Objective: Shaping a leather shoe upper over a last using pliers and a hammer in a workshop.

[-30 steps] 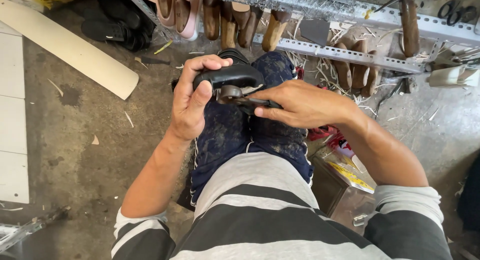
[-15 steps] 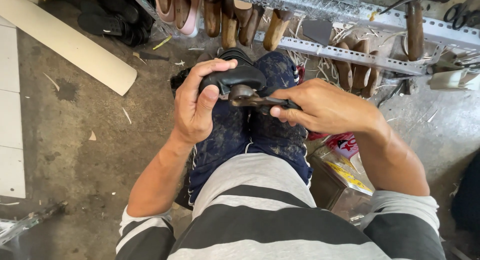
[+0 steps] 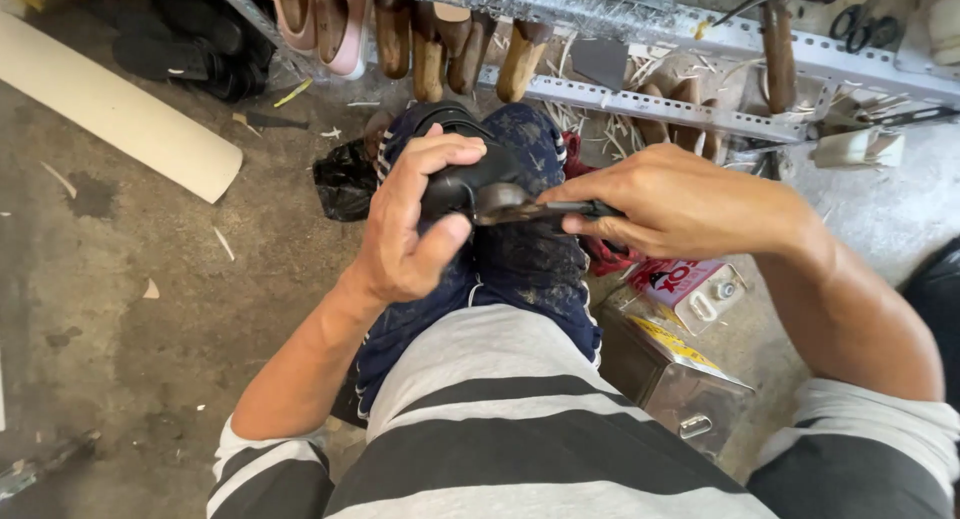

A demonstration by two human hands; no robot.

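Left hand (image 3: 410,229) grip clenched around black shoe (image 3: 470,179), right hand (image 3: 670,199) grip grasping dark-handled tool (image 3: 535,210), tip against shoe, metal tin (image 3: 670,374) below.

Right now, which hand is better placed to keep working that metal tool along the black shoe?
Right, probably. The right hand already grips the thin metal tool, its tip against the black shoe, while the left hand is wrapped around the shoe, steadying it.

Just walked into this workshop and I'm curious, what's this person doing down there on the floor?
A person in a striped shirt sits with a black shoe on their knees. Their left hand grips the shoe from the side, while the right hand holds a dark-handled tool with its tip against the shoe. Wooden shoe lasts hang from a metal rack in front, and a metal can lies beside the right leg.
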